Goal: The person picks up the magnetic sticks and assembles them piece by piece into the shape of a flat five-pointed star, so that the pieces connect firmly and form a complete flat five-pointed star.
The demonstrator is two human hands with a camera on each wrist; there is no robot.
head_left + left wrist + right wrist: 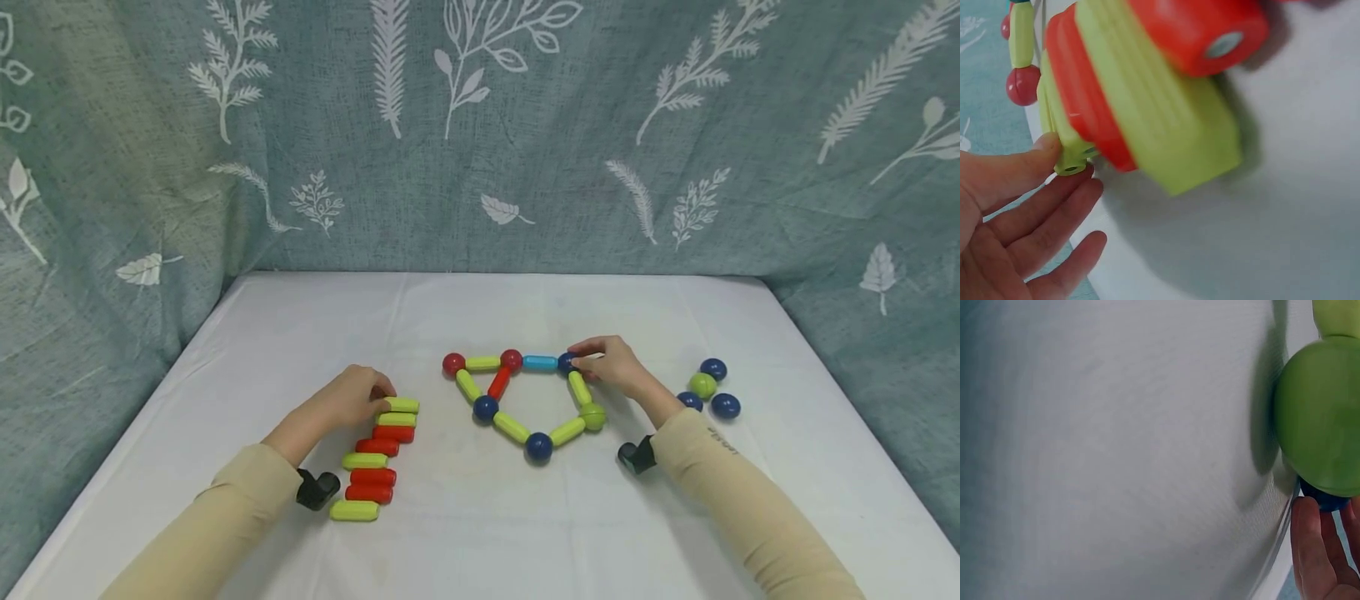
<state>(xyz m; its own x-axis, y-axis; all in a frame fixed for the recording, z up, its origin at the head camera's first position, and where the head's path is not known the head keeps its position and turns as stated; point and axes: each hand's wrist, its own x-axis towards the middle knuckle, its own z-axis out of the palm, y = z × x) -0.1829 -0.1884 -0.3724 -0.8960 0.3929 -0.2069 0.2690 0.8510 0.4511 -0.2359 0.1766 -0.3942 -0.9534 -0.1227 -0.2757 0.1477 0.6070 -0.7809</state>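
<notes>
At the far end of a column of rods, my left hand [351, 397] pinches a yellow-green rod [403, 405] by its left end. In the left wrist view the thumb is on one side of that rod [1071, 156], fingertips on the other. My right hand [613, 363] holds a dark blue ball [566, 363] at the back right corner of a joined ball-and-rod figure. A light blue rod [540, 362] and a yellow-green rod [579, 388] meet that ball. In the right wrist view, a green ball [1322, 415] partly hides the blue ball [1325, 499].
The figure also has red balls [453, 364], a red rod [498, 384] and a front blue ball [538, 447]. Red rods [372, 477] and yellow-green rods [354, 510] form the column at left. Loose blue balls [725, 406] surround a green ball [702, 385] beside the right forearm.
</notes>
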